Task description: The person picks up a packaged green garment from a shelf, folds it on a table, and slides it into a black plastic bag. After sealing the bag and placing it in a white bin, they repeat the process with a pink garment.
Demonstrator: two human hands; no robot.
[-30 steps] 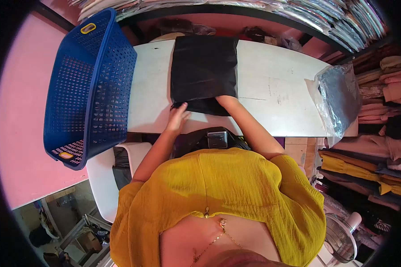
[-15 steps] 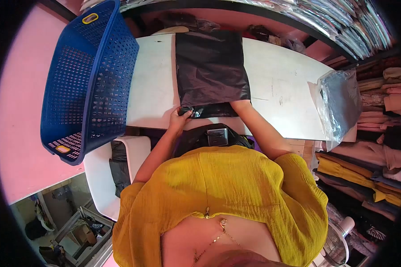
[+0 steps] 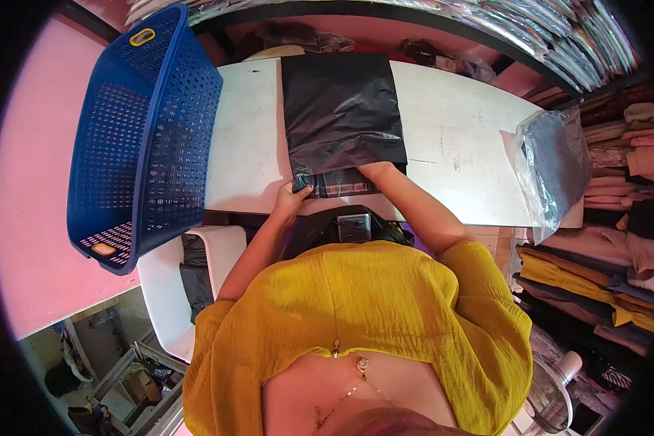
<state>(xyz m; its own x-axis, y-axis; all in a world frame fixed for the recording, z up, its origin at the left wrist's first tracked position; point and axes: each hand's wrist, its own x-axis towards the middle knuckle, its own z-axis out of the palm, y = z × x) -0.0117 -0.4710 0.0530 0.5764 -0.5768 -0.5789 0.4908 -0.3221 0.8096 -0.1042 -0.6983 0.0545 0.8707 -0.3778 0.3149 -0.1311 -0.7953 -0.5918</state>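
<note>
A black plastic bag [image 3: 343, 109] lies flat on the white table [image 3: 458, 145], its near edge close to the table's front. My left hand [image 3: 292, 198] pinches the bag's near left corner between thumb and fingers. At the near opening my right hand [image 3: 376, 170] reaches in under the upper layer of the bag, and its fingers are hidden there. A shiny dark strip with a pale printed line shows along the opening between my hands.
A blue perforated basket [image 3: 147, 138] stands at the left. At the table's right end lies a clear-wrapped dark package [image 3: 552, 163]. Folded clothes [image 3: 596, 283] are stacked to the right, and a shelf of wrapped packages [image 3: 516, 29] runs along the back.
My right hand has shifted slightly left under the bag's upper layer. More of the strip at the opening shows, and the bag's surface has smoothed a little.
</note>
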